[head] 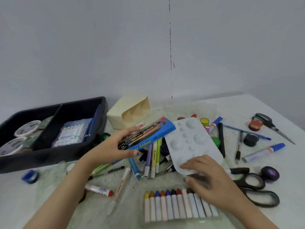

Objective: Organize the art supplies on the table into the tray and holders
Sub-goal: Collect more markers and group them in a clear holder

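- Held the paint box (148,134) in the left hand (112,146), fingers (130,130) curled over its far edge and thumb at the near edge, above the heap of pens (155,154) in the middle of the desk (239,104)
- Pinched the near end of the white palette (189,141) in the right hand (209,177), fingers on top and thumb beneath; far end tilted up just beside the box, touching or not could not be told
- Judged the box light, stiff card, likely to dent at the corners; best gripped across its short width
- Judged the palette thin, smooth plastic, light but slippery and a little springy; safer taken by a long edge than by one end
- Noted the black tray (49,156) at the left of the desk, split into two compartments, and the cream holder (118,116) lying on its side just behind the box
- Counted in the tray: two white tubs (27,128) in the left compartment, one clear pack of markers (72,133) in the right
- Counted on the desk: two pairs of scissors (272,126), one pack of crayons (178,205) with nine tips showing and the rest under the right hand, at least six small paint pots (270,173), and loose pens too heaped to number
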Tool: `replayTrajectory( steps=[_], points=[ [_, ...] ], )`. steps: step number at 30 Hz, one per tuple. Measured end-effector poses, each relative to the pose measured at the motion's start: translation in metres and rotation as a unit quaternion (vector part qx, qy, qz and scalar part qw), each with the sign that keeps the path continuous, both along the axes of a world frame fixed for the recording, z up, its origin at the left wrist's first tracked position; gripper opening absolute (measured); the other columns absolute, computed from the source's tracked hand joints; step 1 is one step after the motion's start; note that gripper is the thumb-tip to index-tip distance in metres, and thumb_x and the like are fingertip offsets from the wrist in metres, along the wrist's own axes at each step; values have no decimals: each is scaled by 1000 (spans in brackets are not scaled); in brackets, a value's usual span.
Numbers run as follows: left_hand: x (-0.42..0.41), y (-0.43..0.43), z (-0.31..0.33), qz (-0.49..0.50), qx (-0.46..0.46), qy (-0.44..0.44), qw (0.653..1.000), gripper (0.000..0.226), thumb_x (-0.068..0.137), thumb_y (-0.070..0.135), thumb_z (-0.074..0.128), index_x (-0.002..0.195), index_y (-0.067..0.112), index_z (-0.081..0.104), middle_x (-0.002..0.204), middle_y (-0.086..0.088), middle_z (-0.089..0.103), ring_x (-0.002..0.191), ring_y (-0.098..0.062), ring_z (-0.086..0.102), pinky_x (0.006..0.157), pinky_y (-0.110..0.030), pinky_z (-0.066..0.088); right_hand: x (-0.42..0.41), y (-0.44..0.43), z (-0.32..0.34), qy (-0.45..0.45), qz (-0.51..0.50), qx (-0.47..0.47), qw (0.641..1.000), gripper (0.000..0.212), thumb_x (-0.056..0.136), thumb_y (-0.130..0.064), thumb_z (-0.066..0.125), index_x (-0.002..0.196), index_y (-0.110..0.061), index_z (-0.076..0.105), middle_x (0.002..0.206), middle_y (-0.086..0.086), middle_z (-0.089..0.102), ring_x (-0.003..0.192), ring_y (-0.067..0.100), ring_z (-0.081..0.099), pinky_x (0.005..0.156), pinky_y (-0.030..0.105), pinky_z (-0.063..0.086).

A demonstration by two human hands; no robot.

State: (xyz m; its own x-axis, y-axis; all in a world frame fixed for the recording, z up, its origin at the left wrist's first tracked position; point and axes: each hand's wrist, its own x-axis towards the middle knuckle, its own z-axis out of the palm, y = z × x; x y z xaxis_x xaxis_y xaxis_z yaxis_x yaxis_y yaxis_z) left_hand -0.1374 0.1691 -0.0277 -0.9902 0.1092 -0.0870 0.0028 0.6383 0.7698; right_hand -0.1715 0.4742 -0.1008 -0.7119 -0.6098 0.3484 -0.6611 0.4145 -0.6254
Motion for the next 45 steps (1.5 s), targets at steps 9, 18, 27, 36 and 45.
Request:
replayTrajectory(
  steps=[9, 18, 27, 36, 45],
  points=[
    [104, -21, -29, 19, -79, -65, 995, 90, 57, 31, 77, 129, 60, 32, 132, 29, 40, 118, 13, 40, 100, -18, 40, 34, -4, -7, -14, 122, 181, 976, 72, 66, -70, 65, 132, -54, 40, 129, -36, 29, 123, -17, 23, 98, 3, 14],
    [144, -19, -31, 49, -142, -65, 987, 88, 60, 25, 80, 127, 58, 32, 126, 38, 28, 117, 14, 32, 97, -19, 39, 48, -1, -9, -40, 84, 147, 985, 60, 61, -66, 63, 116, -65, 39, 119, -38, 33, 117, -15, 28, 93, 1, 21],
    [159, -23, -25, 68, -219, -28, 973, 88, 61, 27, 79, 126, 61, 30, 127, 40, 23, 119, 8, 26, 99, -25, 35, 58, 14, -1, -19, -8, 88, 996, 59, 56, -71, 62, 112, -63, 46, 117, -35, 44, 116, -13, 33, 90, 6, 27],
    [159, -12, -29, 51, -191, -23, 980, 88, 63, 22, 80, 125, 60, 30, 127, 40, 23, 119, 17, 21, 99, -21, 34, 64, 14, 6, -19, 10, 64, 998, 61, 56, -67, 67, 115, -59, 52, 115, -31, 48, 115, -5, 41, 91, 14, 31],
    [160, -15, -30, 46, -177, -26, 983, 88, 63, 21, 79, 126, 60, 31, 129, 42, 22, 121, 18, 20, 103, -26, 37, 68, 12, 10, -67, 7, 37, 997, 54, 51, -70, 64, 103, -68, 51, 111, -37, 48, 113, -16, 35, 87, 2, 26]
  ],
)
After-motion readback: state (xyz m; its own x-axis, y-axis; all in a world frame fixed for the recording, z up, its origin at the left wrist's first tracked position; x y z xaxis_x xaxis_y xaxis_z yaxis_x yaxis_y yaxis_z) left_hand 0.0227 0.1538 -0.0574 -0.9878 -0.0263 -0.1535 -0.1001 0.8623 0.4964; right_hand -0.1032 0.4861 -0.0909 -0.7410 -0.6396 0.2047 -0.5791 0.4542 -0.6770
